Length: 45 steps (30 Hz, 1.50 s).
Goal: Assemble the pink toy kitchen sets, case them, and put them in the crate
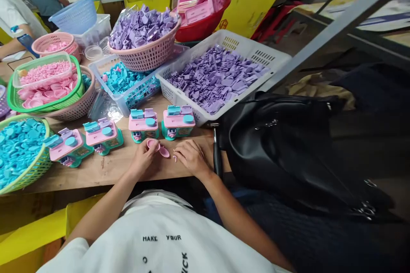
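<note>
On the table [109,171], 4 toy kitchen units [143,127] stand in a row, 2 each side of a gap. A basket [35,175] of discs [21,147] sits left of them, a crate [200,116] of plastic parts [218,79] behind the right pair. Before the row, 1 toy dish [164,152] lies between left hand [144,156] and right hand [192,158].
</note>
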Each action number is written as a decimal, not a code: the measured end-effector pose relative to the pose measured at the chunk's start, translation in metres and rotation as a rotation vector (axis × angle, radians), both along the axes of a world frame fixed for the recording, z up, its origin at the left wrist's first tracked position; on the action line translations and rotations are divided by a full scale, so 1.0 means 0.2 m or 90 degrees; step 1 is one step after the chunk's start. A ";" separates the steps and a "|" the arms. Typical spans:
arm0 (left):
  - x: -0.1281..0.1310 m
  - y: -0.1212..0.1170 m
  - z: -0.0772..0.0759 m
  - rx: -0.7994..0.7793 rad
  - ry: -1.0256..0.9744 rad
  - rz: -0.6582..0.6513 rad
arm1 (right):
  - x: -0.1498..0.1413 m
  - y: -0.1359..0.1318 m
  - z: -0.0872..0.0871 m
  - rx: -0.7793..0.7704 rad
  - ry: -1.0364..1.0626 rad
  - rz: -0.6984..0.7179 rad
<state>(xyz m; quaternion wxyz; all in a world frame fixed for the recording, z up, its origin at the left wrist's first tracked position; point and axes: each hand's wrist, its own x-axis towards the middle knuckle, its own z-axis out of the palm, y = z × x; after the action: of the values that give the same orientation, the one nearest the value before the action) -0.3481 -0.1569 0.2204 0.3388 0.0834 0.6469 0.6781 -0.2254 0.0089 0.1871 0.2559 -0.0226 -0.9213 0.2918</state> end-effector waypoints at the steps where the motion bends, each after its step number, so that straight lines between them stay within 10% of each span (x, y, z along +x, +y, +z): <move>1: 0.00 0.00 0.01 0.012 -0.017 -0.010 | -0.01 -0.01 0.02 -0.027 0.015 -0.006; 15: 0.00 0.06 0.12 0.064 -0.013 -0.084 | -0.09 -0.18 0.16 -0.566 -0.005 -0.023; 24: -0.02 0.03 0.14 -0.011 0.167 -0.182 | -0.06 -0.03 0.19 -0.312 0.006 -0.134; 34: 0.01 0.07 0.12 0.025 0.036 -0.191 | -0.06 -0.04 0.15 -0.526 -0.020 -0.112; 45: 0.04 0.12 0.14 -0.005 0.106 -0.202 | -0.12 -0.13 0.17 -0.437 0.123 -0.159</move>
<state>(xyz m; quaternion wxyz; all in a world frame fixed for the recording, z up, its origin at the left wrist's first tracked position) -0.3392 -0.1330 0.2486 0.3871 0.2391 0.6541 0.6043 -0.2500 -0.0165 0.2219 0.3530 -0.1913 -0.7317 0.5509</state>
